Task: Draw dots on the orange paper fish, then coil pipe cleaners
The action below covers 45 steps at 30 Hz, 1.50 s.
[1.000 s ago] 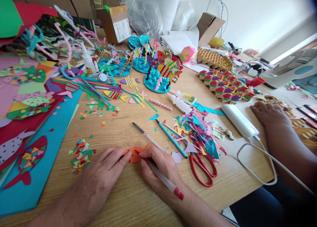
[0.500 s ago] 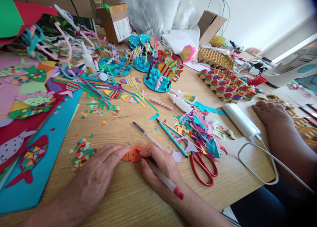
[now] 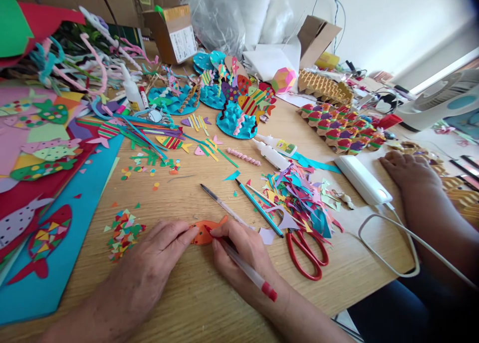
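An orange paper fish (image 3: 201, 236) with dark dots lies flat on the table between my hands. The outstretched fingertips of my left hand (image 3: 151, 255) press on its left end, covering part of it. My right hand (image 3: 245, 255) is closed round a red gel pen (image 3: 243, 266), whose tip touches the fish near its middle. Left of my left hand lies a pile of small coloured paper triangles (image 3: 123, 233). Above my right hand are a black pen (image 3: 220, 201) and a blue felt-tip pen (image 3: 260, 208).
Red-handled scissors (image 3: 307, 255) lie right of my right hand, below a heap of paper scraps (image 3: 303, 193). Further back are glue bottles (image 3: 271, 154) and a blue egg-carton base (image 3: 235, 123) with paper fish. Another person's hand (image 3: 411, 171) rests beside a white power bank (image 3: 362, 179).
My left fingertips have slid slightly right over the orange fish and cover more of its left end. The right hand keeps the pen at nearly the same spot.
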### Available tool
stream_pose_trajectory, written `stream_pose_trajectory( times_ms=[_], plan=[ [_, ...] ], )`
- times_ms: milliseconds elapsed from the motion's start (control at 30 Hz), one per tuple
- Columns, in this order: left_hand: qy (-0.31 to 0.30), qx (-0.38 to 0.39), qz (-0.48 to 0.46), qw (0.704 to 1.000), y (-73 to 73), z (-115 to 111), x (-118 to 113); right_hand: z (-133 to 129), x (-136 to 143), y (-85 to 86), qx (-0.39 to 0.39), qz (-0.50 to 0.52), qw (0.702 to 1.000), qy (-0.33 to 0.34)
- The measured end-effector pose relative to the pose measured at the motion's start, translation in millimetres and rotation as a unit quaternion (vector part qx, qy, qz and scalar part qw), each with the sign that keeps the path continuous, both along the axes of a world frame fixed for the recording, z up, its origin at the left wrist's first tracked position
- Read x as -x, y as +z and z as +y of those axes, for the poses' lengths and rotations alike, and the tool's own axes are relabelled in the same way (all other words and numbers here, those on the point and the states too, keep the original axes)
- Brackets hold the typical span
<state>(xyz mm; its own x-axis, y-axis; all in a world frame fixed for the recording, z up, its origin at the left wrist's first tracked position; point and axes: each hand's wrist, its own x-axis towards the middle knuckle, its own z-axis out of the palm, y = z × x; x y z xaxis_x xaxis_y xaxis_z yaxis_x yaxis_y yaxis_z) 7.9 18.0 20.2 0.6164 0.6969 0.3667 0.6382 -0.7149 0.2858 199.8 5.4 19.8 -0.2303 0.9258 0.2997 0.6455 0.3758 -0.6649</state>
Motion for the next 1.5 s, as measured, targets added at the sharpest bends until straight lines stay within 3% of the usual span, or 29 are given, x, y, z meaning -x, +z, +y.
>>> stream_pose_trajectory(
  times_ms=[600,1067,1267,1500],
  plan=[
    [0.005,-0.025,0.027,0.999,-13.1,-6,0,0,0,-1.2,-0.014,-0.006,1.000,-0.003],
    [0.013,0.005,0.024,1.000,-11.3,-7,0,0,1,-0.9,-0.008,-0.009,1.000,-0.006],
    [0.015,-0.005,0.025,1.000,-13.7,-8,1,0,0,1.0,-0.008,-0.012,1.000,-0.010],
    [0.016,-0.024,0.017,0.999,-7.0,-5,-1,0,0,0.0,-0.002,-0.004,1.000,-0.006]
  ],
)
